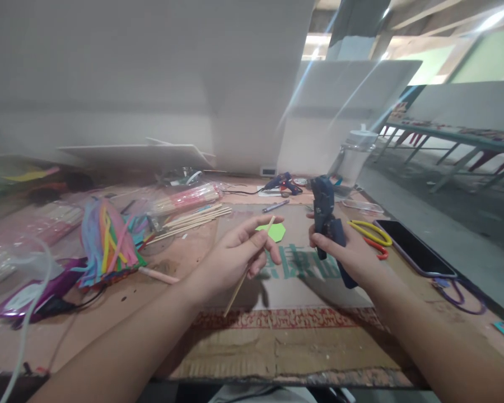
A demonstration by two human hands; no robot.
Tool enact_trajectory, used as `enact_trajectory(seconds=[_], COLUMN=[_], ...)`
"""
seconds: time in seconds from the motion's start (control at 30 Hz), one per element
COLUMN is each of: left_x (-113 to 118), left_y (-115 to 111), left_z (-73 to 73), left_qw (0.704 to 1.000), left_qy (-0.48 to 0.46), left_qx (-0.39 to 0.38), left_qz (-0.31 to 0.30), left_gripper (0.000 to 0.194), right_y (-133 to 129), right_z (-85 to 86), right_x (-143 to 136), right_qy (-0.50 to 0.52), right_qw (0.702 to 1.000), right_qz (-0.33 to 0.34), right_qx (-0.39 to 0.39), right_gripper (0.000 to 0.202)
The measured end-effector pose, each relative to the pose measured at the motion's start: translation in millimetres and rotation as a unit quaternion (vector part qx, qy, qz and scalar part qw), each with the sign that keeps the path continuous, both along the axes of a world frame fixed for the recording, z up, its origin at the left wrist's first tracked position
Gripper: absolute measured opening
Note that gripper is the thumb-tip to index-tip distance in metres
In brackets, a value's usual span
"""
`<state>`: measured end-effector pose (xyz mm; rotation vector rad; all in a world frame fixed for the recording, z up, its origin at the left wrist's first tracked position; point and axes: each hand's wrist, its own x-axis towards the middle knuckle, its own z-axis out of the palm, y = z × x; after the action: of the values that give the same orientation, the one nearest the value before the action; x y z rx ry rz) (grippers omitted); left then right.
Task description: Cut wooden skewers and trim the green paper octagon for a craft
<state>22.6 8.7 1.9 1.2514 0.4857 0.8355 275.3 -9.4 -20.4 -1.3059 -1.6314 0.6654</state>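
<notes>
Table [199,246]: pinkish top, bundles and loose pieces along the far side and left.

Cardboard sheet [306,294]: flat at the near middle, green lettering, red patterned band. Both hands are over it.

Right hand [363,254]: wrapped round the tool's handle, thumb up on its near side. Left hand [231,254]: thumb and forefinger pinching a stick, other fingers loosely curled.

Phone [415,246]: dark screen up, right of the right hand.

Dark blue tool [324,201]: head raised, pointing up and away from the person; exact kind hard to tell. Handling, as I judge it: firm wrap on the handle, head turned clear of the left fingers, wrist loose.

Thin stick [236,294]: in the left hand, above the sheet, left of the tool and well apart from it. Long axis slants from upper right, far end, down to lower left, near end pointing back toward the person. Best held by a light pinch near the working end, so it neither rolls nor bows.

Green paper piece [278,233]: many-sided, behind the stick's far end; contact can't be told.
</notes>
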Motion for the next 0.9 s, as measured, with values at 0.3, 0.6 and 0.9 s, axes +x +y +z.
enact_trajectory(seconds=[0.3,0.6,0.9], left_x=[0,-2,-4], left_y=[1,7,5], left_z=[-2.4,-4.7,-2.0], left_qw=[1.0,1.0,0.981], left_qy=[-0.018,-0.012,0.064], left_qx=[0.005,0.004,0.155], left_qz=[0.012,-0.006,0.095], left_gripper=[0.036,0.039,0.024], right_y=[5,0,-6], right_z=[0.7,1.3,-0.1], right_x=[3,-3,-8], right_qy=[-0.035,-0.065,-0.184], right_qw=[0.999,0.997,0.978], right_qz=[-0.013,0.031,0.008], right_qx=[-0.005,0.001,0.101], right_gripper=[0.05,0.048,0.049])
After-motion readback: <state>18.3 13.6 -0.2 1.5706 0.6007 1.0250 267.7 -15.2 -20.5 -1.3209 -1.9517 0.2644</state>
